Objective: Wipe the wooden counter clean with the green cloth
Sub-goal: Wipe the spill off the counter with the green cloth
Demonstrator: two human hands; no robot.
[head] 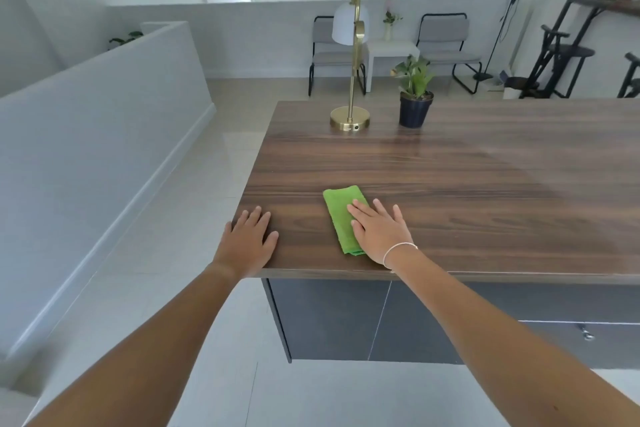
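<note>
A folded green cloth (337, 215) lies on the dark wooden counter (467, 191), close to its front edge and left of centre. My right hand (379, 230) rests flat on the cloth's right half, fingers spread and palm down, covering part of it. My left hand (249, 241) lies flat on the counter's front left corner, fingers apart, holding nothing. A thin white bracelet circles my right wrist.
A brass lamp (350, 118) with a white shade stands at the counter's far side. A potted plant (415, 104) in a dark pot sits to its right. Dark cabinet doors (329, 319) are below the counter. Chairs and a white side table stand beyond.
</note>
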